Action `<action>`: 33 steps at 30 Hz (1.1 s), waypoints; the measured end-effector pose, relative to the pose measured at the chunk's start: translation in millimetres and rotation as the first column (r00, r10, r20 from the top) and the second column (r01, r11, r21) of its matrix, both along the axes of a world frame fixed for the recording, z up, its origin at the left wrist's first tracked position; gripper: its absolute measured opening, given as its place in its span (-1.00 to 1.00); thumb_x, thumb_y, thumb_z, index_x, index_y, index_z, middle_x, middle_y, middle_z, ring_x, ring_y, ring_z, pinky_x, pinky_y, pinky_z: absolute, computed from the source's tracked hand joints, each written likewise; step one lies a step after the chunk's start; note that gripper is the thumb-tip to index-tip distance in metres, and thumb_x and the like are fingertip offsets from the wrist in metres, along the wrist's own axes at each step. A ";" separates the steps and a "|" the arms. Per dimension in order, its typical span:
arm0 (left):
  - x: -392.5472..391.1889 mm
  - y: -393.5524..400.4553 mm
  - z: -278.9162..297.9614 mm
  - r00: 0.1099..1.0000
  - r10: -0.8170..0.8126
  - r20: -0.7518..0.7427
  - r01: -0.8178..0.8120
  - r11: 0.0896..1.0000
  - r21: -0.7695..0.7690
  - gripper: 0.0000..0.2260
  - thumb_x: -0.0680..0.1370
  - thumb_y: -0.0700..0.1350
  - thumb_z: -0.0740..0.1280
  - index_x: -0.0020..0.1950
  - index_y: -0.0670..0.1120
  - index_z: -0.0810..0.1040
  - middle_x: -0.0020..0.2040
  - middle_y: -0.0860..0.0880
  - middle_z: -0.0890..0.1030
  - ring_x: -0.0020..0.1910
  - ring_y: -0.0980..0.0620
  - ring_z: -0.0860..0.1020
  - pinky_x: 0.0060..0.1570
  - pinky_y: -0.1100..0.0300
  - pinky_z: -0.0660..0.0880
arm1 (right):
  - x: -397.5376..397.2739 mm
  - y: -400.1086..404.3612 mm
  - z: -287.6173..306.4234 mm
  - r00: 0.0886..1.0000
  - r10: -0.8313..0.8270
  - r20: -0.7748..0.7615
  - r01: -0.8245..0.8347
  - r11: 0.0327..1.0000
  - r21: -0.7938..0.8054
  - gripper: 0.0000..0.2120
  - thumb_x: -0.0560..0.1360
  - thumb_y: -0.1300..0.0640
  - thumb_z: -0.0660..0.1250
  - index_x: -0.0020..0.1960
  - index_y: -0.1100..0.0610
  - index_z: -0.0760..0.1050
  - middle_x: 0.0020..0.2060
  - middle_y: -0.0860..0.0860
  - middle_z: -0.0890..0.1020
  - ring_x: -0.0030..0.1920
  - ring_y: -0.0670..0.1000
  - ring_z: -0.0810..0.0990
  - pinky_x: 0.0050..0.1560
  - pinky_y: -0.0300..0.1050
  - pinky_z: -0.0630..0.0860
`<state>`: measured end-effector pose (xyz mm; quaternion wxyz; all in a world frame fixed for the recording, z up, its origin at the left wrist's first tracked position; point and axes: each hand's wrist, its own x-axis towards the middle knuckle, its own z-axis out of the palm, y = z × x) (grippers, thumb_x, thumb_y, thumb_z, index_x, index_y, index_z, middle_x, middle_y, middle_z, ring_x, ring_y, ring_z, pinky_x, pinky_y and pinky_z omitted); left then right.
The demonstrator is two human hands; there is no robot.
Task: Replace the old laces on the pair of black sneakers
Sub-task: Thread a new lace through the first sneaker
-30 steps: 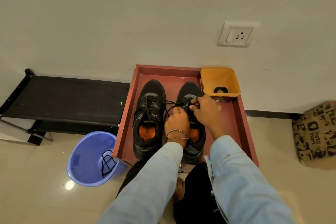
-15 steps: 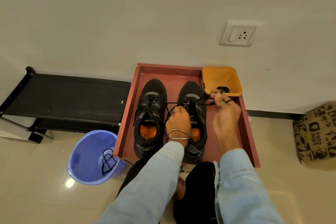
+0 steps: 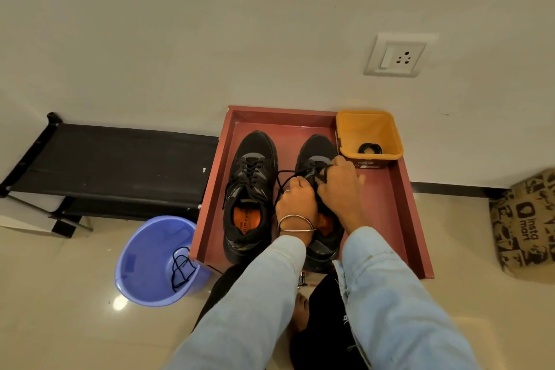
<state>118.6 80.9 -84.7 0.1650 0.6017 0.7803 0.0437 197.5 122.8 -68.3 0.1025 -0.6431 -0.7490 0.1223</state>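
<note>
- Two black sneakers sit side by side in our flat red tray [image 3: 402,207]: the left sneaker [image 3: 250,189] is laced.
- Our left hand [image 3: 295,204] and right hand [image 3: 341,186] are close together over the right sneaker [image 3: 315,150], each pinching the thin black lace [image 3: 283,179].
- A square yellow tub [image 3: 368,132] holds a small black coil.
- A round blue bucket [image 3: 144,258] on the shiny floor holds a limp old lace [image 3: 181,267].

both hands close together, left hand [image 3: 295,200] and right hand [image 3: 341,186] curled, fingers pinched shut
</note>
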 end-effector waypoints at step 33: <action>-15.4 12.5 33.4 0.985 0.061 0.164 -0.073 0.995 0.069 -0.66 0.55 0.11 0.24 0.08 -0.13 0.59 0.02 -0.15 0.60 0.03 -0.22 0.57 -0.07 0.01 0.50 | 61.1 -26.9 58.1 0.946 -0.177 -0.272 0.177 0.984 -0.023 -0.91 0.49 0.22 0.37 -0.05 0.21 0.63 -0.08 0.10 0.65 -0.09 0.08 0.59 -0.07 -0.14 0.48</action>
